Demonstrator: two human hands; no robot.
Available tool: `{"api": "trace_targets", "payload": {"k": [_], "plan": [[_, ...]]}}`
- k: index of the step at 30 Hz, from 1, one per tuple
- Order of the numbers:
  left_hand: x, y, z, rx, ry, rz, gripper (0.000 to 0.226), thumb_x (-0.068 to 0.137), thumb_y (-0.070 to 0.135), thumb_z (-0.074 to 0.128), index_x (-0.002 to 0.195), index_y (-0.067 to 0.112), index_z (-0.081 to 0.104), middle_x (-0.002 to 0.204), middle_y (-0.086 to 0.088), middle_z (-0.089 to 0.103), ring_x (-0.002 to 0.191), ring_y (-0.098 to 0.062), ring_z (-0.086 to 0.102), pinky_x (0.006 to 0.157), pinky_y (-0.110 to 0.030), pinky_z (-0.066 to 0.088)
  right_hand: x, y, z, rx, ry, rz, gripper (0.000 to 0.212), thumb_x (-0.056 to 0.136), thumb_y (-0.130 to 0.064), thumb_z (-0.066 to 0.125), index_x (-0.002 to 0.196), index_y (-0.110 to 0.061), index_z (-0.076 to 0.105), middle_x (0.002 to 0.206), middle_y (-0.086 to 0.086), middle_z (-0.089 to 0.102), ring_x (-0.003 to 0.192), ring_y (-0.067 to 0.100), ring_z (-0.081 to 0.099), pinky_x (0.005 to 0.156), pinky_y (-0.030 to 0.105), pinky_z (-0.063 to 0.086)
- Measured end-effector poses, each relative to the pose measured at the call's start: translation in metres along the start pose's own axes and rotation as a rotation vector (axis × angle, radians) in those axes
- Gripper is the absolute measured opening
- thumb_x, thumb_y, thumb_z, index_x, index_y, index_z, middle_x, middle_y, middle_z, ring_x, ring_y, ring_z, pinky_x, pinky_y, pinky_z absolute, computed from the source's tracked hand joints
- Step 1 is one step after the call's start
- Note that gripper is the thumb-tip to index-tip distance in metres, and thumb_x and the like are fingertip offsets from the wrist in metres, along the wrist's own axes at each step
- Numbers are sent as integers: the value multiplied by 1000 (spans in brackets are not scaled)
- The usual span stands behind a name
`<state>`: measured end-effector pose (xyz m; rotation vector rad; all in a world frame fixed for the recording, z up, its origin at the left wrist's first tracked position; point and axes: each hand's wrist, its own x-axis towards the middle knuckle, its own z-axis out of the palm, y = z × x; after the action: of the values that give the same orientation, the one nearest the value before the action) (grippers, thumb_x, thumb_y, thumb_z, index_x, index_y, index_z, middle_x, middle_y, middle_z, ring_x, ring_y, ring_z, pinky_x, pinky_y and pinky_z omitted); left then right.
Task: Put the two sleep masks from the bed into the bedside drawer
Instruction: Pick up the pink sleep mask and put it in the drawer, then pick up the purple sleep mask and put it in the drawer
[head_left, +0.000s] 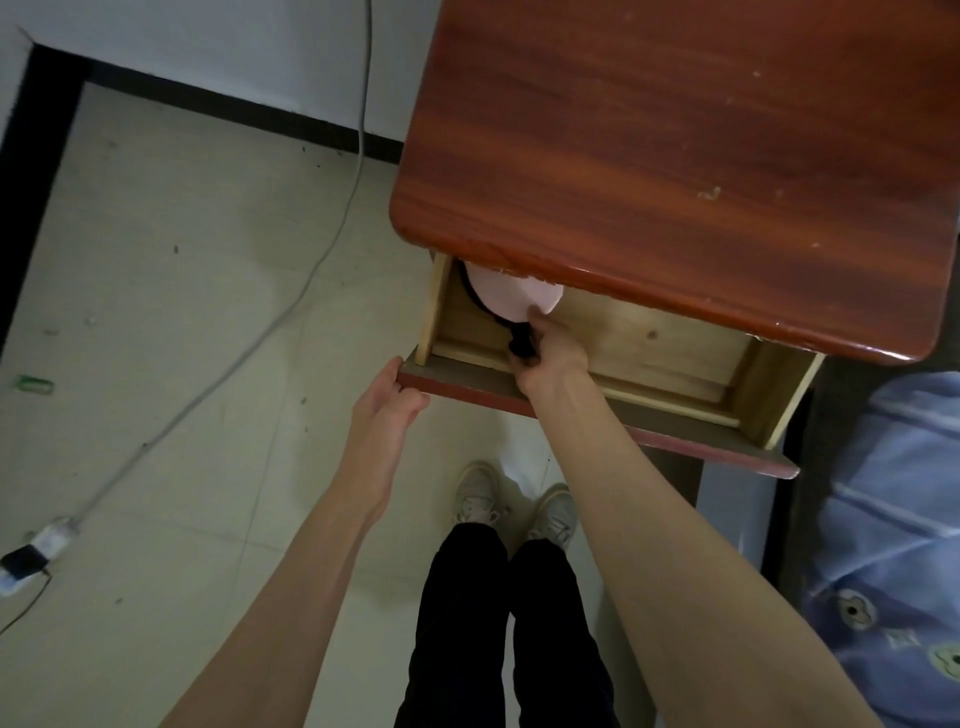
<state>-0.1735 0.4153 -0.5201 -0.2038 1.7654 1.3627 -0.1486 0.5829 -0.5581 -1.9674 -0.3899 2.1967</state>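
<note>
The bedside drawer (670, 338) of pale wood stands pulled out under the red-brown top of the bedside table (675, 156). A pink sleep mask (511, 299) lies in the drawer's far left corner, partly hidden under the table top, with something black beneath it. My right hand (550, 353) reaches into the drawer and holds a black sleep mask (521, 343) right below the pink one; most of the black mask is hidden by my fingers. My left hand (387, 405) rests against the left corner of the drawer front (457, 382), fingers curved around it.
A bed with a blue patterned sheet (893, 545) lies at the right. A grey cable (311, 270) runs across the tiled floor to a power strip (36, 551) at the left. My legs and shoes (519, 512) stand in front of the drawer.
</note>
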Motion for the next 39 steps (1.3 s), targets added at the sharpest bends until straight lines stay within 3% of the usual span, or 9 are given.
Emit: {"api": "trace_targets", "payload": {"k": [2,4,7,12,15,21,25,30,39], "plan": [[1,0,-1,37,-20,2,38,69,18,49,86,48,64,92,19,70,103,2,58,95,-24,39,-1,-2,3,-187,66,-20,18,87,-11,58,102,0,57,107,13,65,116,27,57,98,34,48],[3,-1,-1,46,-52,21,42,68,17,47,68,55,64,78,29,70,85,13,59,86,-22,40,-2,-5,5,-198,145,3,9,85,-8,60,79,-2,57,84,10,67,96,24,66,85,32,56],[3,-3,0,31,-50,19,42,69,16,47,69,54,65,75,34,68,80,18,58,82,-19,39,-11,-7,7,32,58,75,22,82,0,63,104,2,59,99,17,67,79,22,65,53,27,57],[1,-1,1,18,-29,-9,44,82,6,45,119,29,50,109,22,64,98,12,56,94,-19,37,-19,-3,3,-2,-98,104,23,87,5,51,109,0,53,127,19,57,118,28,54,99,39,44],[-2,6,2,73,-38,-57,64,85,8,44,143,14,19,143,2,39,123,-7,39,111,-31,28,-23,-3,-10,-70,-96,54,33,88,5,49,120,-1,49,133,16,52,123,27,49,102,36,40],[-10,13,7,347,27,-60,64,90,21,45,145,19,12,156,0,20,141,-14,21,109,-27,18,-57,-13,-53,-122,-135,-41,43,91,0,47,132,1,38,138,15,45,124,26,47,100,33,42],[-30,31,12,710,19,162,65,91,31,46,144,16,13,156,-4,16,143,-17,15,112,-26,11,-100,-23,-81,-752,-69,-353,45,92,-26,50,135,-13,41,134,7,52,121,22,51,101,34,43],[-71,85,34,1189,-129,527,65,90,38,41,144,13,14,156,-11,16,144,-24,11,117,-48,14,-170,-52,-126,-1366,-71,-825,52,92,-32,48,140,-19,33,146,5,41,134,21,37,109,34,31],[-192,166,131,1345,-452,972,64,90,46,35,145,24,10,158,-2,11,145,-19,1,116,-43,2,-324,-101,-239,-1443,390,-1072,61,91,-45,42,145,-27,18,156,5,19,144,22,13,117,50,11]]}}
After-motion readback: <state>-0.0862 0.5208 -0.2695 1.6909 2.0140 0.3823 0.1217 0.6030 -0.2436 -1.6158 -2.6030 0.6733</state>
